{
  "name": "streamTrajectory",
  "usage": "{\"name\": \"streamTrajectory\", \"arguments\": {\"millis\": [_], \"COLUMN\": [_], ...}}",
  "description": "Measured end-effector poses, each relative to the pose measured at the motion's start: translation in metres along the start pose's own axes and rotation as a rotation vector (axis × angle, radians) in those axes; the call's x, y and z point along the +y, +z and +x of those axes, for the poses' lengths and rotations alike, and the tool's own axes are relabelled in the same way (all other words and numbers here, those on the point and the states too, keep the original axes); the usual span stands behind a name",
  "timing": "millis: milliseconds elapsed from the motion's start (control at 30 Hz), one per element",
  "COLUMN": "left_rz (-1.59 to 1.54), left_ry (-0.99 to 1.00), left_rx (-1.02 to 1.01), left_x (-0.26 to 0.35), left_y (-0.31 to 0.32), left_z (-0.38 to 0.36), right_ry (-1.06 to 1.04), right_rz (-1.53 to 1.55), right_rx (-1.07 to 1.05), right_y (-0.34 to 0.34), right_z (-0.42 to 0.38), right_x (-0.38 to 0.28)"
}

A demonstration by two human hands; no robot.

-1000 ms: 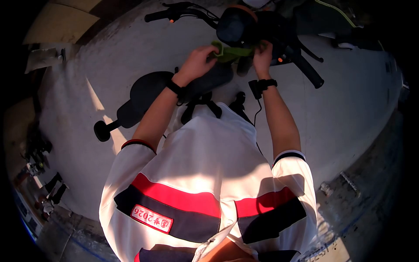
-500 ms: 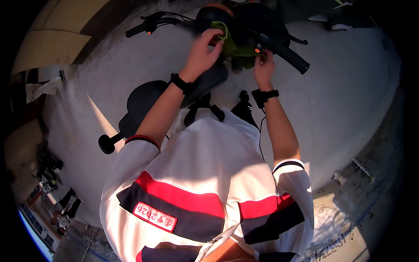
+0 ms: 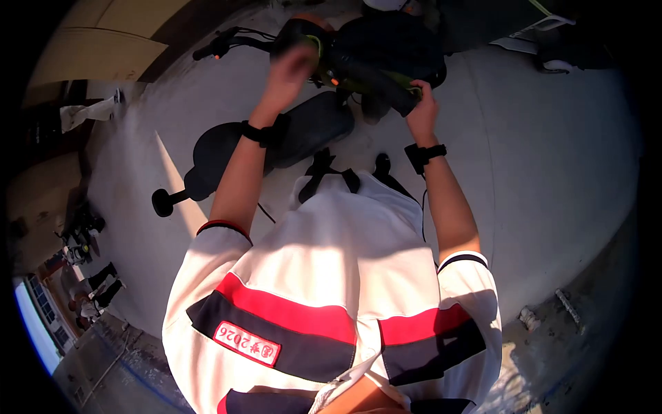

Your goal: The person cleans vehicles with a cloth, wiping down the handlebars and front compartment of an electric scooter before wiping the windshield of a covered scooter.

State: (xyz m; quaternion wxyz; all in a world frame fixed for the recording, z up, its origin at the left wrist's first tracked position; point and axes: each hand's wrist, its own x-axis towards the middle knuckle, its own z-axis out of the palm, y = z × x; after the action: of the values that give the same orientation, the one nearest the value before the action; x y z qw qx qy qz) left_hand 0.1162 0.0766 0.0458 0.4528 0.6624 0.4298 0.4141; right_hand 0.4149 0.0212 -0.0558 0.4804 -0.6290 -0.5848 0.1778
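Note:
A strip of green cloth [image 3: 403, 83] runs behind the right handlebar grip [image 3: 394, 96] of a dark scooter. My right hand [image 3: 423, 110] pinches one end of it, just beyond the tip of that grip. At the other end, my left hand [image 3: 288, 74] is blurred, its fingers curled at a green edge of the cloth near the scooter's front. The middle of the cloth is partly hidden by the handlebar. Below my hands lies the scooter's long black seat [image 3: 317, 124].
The left handlebar grip [image 3: 205, 52] juts out at the upper left. A rounded black rear seat [image 3: 219, 155] extends toward a backrest pad [image 3: 163, 203]. Pale concrete floor [image 3: 538, 172] surrounds the scooter. Another person [image 3: 89, 303] is at the far lower left.
The handlebar has swung, bringing its right grip left and nearer to me. My left hand has moved left and down, and the cloth is now mostly behind the bar.

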Motion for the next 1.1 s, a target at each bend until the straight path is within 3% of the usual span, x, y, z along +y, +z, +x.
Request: {"name": "streamTrajectory", "arguments": {"millis": [100,200,500,667,900,1100], "left_rz": [0.255,0.291,0.418,0.438,0.244,0.416], "left_ry": [0.059,-0.135,-0.311,-0.293,-0.218,-0.221], "left_rx": [0.018,0.146,0.267,0.168,0.059,-0.185], "left_x": [-0.004,-0.008,-0.04,-0.065,-0.094,-0.132], "left_y": [0.021,0.045,0.077,0.083,0.116,0.132], "left_z": [-0.029,-0.06,-0.101,-0.079,-0.048,-0.037], "right_ry": [0.044,0.062,0.195,0.109,0.204,0.222], "right_rz": [-0.001,0.07,0.26,0.103,-0.012,-0.095], "right_rx": [-0.053,-0.113,-0.157,-0.114,-0.017,0.059], "right_y": [-0.004,-0.012,-0.022,-0.032,-0.087,-0.1], "right_z": [0.004,0.008,0.025,0.038,0.055,0.062], "right_x": [0.023,0.039,0.066,0.082,0.081,0.089]}}
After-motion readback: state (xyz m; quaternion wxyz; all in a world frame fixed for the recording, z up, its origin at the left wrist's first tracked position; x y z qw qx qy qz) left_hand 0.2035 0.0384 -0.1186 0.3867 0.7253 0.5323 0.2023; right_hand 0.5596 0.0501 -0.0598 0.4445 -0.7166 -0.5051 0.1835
